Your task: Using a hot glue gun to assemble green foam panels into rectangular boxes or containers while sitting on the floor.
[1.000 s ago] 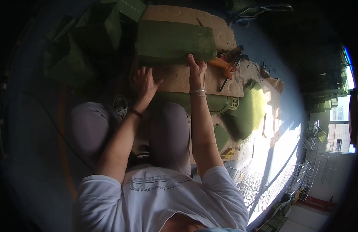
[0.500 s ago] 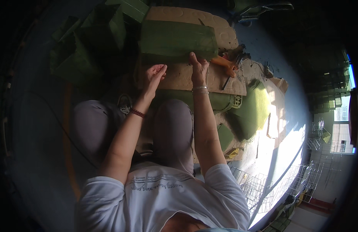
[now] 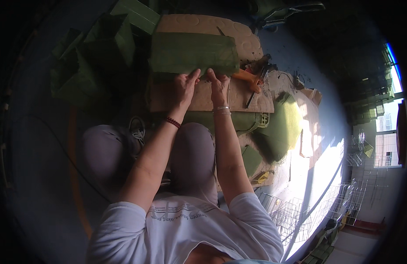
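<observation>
A long green foam block [image 3: 192,53] lies on a brown cardboard sheet [image 3: 252,99] on the floor in front of my knees. My left hand [image 3: 184,86] rests at the block's near edge, fingertips touching it. My right hand [image 3: 218,84] sits just beside it, fingers also against that near edge. Neither hand closes around anything. A red cord band circles my left wrist and a silver bangle my right.
Several green foam pieces [image 3: 102,48] are stacked at the left. An orange-handled tool [image 3: 249,79] lies right of the block. A green plastic basket [image 3: 252,123] and green offcuts [image 3: 280,127] sit to the right. Wire racks [image 3: 300,211] stand at lower right.
My left hand has moved up and to the right, from the cardboard to the block's near edge beside my right hand. The view has shifted slightly.
</observation>
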Demonstrator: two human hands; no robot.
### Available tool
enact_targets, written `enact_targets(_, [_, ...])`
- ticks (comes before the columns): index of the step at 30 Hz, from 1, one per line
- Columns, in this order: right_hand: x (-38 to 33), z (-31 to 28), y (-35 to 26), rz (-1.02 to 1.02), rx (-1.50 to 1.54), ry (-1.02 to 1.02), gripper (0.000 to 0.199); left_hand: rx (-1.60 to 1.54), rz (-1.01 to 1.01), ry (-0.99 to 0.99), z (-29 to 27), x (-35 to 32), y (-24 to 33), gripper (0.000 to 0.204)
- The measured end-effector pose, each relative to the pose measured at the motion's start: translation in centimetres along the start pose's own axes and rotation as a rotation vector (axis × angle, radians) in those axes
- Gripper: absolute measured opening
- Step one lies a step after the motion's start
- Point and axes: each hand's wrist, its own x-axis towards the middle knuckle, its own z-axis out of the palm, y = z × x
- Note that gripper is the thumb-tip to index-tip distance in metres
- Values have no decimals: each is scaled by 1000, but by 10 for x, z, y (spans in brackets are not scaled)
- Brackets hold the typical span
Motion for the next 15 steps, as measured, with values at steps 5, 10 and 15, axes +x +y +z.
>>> enact_targets(5, [-1,0,9,-14,-25,27,12,57,84,14,-1,-4,-6,32])
enact_targets(10, [-1,7,10,-63,12,64,14,100,108,36,0,0,-2,27])
enact_targets(15, [-1,3,13,-89,-93,77,14,244,60,48,-6,8,-12,30])
